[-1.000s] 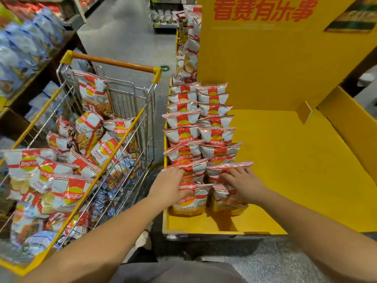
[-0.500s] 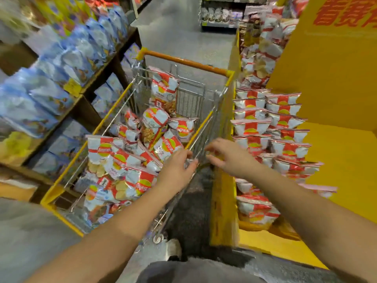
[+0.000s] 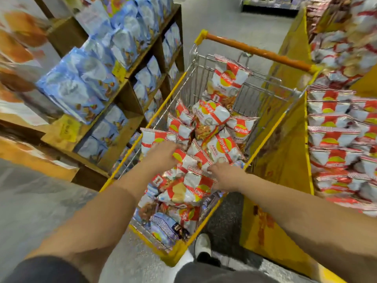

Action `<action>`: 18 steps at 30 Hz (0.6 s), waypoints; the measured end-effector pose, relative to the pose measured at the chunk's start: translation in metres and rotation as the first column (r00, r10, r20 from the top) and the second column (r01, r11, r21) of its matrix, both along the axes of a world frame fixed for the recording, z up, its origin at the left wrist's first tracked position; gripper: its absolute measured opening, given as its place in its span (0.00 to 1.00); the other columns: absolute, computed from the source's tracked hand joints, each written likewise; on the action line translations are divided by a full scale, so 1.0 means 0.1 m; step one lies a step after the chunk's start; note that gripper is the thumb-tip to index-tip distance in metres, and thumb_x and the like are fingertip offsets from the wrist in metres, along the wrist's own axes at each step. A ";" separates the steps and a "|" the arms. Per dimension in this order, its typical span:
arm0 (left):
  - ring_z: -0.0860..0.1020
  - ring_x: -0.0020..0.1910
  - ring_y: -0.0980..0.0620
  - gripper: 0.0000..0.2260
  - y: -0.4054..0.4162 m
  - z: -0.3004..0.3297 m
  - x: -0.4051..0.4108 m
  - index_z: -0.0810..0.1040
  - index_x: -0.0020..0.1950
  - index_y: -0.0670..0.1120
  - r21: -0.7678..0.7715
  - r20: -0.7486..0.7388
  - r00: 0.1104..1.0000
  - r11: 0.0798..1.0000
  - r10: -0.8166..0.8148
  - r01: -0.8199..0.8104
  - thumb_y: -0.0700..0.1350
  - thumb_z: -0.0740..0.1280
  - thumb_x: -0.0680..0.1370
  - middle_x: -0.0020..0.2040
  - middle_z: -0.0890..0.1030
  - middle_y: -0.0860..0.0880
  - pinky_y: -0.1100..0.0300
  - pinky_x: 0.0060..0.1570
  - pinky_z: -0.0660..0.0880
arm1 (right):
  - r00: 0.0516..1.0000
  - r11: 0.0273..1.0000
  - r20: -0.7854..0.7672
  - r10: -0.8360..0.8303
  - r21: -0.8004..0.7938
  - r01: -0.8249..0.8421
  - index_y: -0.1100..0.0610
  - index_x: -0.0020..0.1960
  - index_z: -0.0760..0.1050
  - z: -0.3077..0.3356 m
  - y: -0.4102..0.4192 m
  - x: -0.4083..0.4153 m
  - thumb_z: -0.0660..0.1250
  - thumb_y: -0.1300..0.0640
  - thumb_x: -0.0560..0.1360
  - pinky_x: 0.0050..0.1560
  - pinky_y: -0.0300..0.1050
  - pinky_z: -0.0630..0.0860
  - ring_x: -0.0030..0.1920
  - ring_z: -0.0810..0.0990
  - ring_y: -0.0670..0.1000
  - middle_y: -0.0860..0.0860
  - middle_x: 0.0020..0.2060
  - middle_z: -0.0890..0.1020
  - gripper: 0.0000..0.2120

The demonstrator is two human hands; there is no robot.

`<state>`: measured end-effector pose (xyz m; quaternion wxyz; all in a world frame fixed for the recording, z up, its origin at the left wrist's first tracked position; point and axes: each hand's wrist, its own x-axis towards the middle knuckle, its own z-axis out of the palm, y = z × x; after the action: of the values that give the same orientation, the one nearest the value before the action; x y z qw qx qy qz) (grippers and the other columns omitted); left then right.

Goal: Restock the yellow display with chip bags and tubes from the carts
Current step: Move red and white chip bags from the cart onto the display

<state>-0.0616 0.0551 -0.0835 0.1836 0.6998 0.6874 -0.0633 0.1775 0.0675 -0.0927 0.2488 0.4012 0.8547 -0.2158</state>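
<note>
Now both hands have left the yellow cardboard display [image 3: 285, 160] for the wire shopping cart [image 3: 263, 137]: left hand [image 3: 163, 154] and right hand [image 3: 225, 176], grips unclear, touch red-and-white foil chip bags [image 3: 221, 148] beneath; next pickup likely.

Blue snack bags [image 3: 81, 86] on wooden shelves [image 3: 130, 86]

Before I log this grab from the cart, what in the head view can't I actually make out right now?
- Left hand: fingers lie over the chip bags, grip hidden by the hand's back and blur.
- Right hand: fingertips merge with a bag edge; pinch unclear.
- Cart bottom: buried under bags; any tubes unseen.
- Yellow display: cut off by the right edge, its upper bags blurred.
- Shelf price tags: too blurred to read.
</note>
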 end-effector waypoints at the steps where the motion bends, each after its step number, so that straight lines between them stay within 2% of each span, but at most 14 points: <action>1: 0.72 0.62 0.43 0.19 0.08 -0.06 -0.05 0.72 0.62 0.50 -0.037 -0.034 0.998 0.998 -0.049 0.048 0.52 0.66 0.73 0.59 0.74 0.46 0.46 0.61 0.68 | 1.000 1.000 0.013 -0.014 -0.012 0.015 0.53 0.74 0.60 -0.07 -0.01 -0.06 0.69 0.43 0.73 0.61 0.54 0.73 0.66 0.70 0.57 0.54 0.67 0.69 0.35; 3: 0.67 0.68 0.43 0.29 0.19 -0.24 -0.10 0.67 0.69 0.52 -0.124 -0.088 0.987 0.984 -0.136 0.124 0.60 0.65 0.70 0.66 0.72 0.48 0.44 0.67 0.64 | 0.996 0.993 0.011 -0.088 -0.076 0.088 0.52 0.77 0.53 -0.23 -0.03 -0.13 0.71 0.42 0.71 0.63 0.56 0.72 0.68 0.69 0.58 0.53 0.70 0.67 0.42; 5: 0.59 0.75 0.44 0.37 0.25 -0.40 -0.08 0.59 0.77 0.50 -0.173 -0.136 0.961 0.961 -0.242 0.217 0.64 0.65 0.72 0.75 0.63 0.47 0.42 0.73 0.56 | 0.987 0.975 -0.002 -0.164 -0.152 0.162 0.50 0.78 0.48 -0.34 -0.05 -0.18 0.74 0.40 0.68 0.65 0.56 0.71 0.69 0.70 0.57 0.51 0.73 0.66 0.50; 8: 0.54 0.77 0.44 0.43 0.37 -0.45 -0.01 0.54 0.79 0.48 -0.178 -0.248 0.900 0.930 -0.358 0.321 0.65 0.67 0.72 0.79 0.57 0.47 0.43 0.74 0.51 | 0.982 0.973 -0.007 -0.190 -0.132 0.187 0.48 0.77 0.48 -0.45 -0.09 -0.28 0.75 0.39 0.66 0.63 0.55 0.70 0.66 0.73 0.56 0.49 0.71 0.70 0.51; 11: 0.61 0.74 0.45 0.41 0.45 -0.38 0.04 0.56 0.78 0.48 -0.178 -0.312 0.860 0.914 -0.404 0.365 0.62 0.70 0.71 0.76 0.63 0.47 0.45 0.71 0.56 | 0.993 0.989 -0.022 -0.114 -0.096 0.111 0.46 0.76 0.53 -0.49 -0.13 -0.33 0.73 0.36 0.66 0.63 0.56 0.70 0.64 0.75 0.56 0.49 0.67 0.74 0.46; 13: 0.64 0.72 0.44 0.42 0.48 -0.38 0.06 0.59 0.77 0.48 -0.214 -0.351 0.832 0.902 -0.429 0.374 0.62 0.72 0.69 0.73 0.68 0.47 0.45 0.70 0.57 | 1.000 0.997 -0.001 0.010 -0.070 -0.010 0.46 0.76 0.56 -0.49 -0.16 -0.34 0.70 0.32 0.66 0.62 0.56 0.70 0.64 0.73 0.56 0.50 0.66 0.73 0.45; 15: 0.65 0.71 0.43 0.41 0.49 -0.34 0.07 0.63 0.75 0.49 -0.279 -0.395 0.779 0.872 -0.486 0.402 0.65 0.71 0.67 0.72 0.69 0.46 0.44 0.70 0.58 | 0.996 0.995 -0.010 0.085 -0.044 -0.086 0.47 0.76 0.58 -0.53 -0.21 -0.34 0.69 0.30 0.65 0.64 0.57 0.68 0.67 0.68 0.58 0.52 0.68 0.68 0.46; 18: 0.62 0.72 0.42 0.39 0.47 -0.30 0.07 0.71 0.71 0.51 -0.355 -0.407 0.731 0.833 -0.547 0.425 0.70 0.69 0.66 0.73 0.67 0.45 0.44 0.71 0.59 | 0.994 0.989 -0.099 0.038 -0.141 -0.052 0.50 0.77 0.54 -0.57 -0.33 -0.33 0.73 0.31 0.63 0.70 0.59 0.66 0.72 0.62 0.57 0.52 0.73 0.61 0.52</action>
<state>-0.0544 0.1020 -0.1132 0.0613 0.7888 0.4891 -0.3672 0.1449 0.0342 -0.1495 0.2402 0.3522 0.8568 -0.2902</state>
